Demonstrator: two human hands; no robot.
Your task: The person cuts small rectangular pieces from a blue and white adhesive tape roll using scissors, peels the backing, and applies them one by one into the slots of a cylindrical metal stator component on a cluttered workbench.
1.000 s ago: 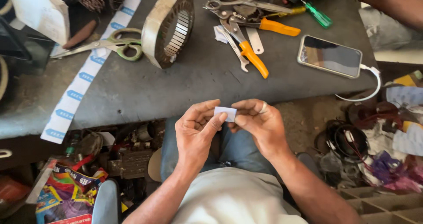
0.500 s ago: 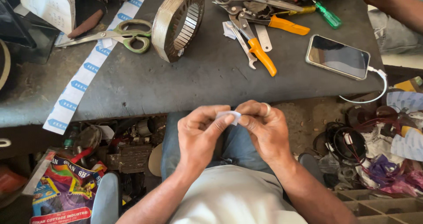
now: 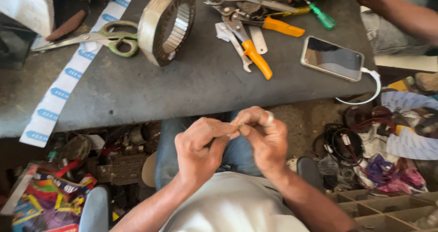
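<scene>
Grey worktable (image 3: 150, 95): fills the upper part of the view, scuffed surface, front edge just above the person's knees.

White strip with blue marks (image 3: 68, 79): runs diagonally across the table's left side, lower end hanging past the front edge.

Metal ring with a toothed inner face (image 3: 166, 24): stands on edge, tilted, upper middle of the table. Scissors with green handles (image 3: 98, 36) lie just to its left, across the strip.

Phone (image 3: 332, 58): flat, screen up, right side of the table; a white cable (image 3: 372, 88) plugs into its right end and loops over the edge.

Tool pile (image 3: 255, 17): top centre; pliers with orange handles (image 3: 255, 56) point toward the person, and a green screwdriver (image 3: 321, 16) lies near the far edge.

Left hand (image 3: 200, 147): below the table edge, over the lap, fingers curled, thumb and forefinger pressed against those of the right hand.

Right hand (image 3: 263, 136): touching the left, fingertips bunched in a pinch; a ring shows on one finger.

Small pale piece (image 3: 236, 123): only a sliver shows between the two pinches where the fingertips meet; its shape cannot be made out.

Another person's arm (image 3: 401, 17): top right corner, well apart from these hands.
</scene>
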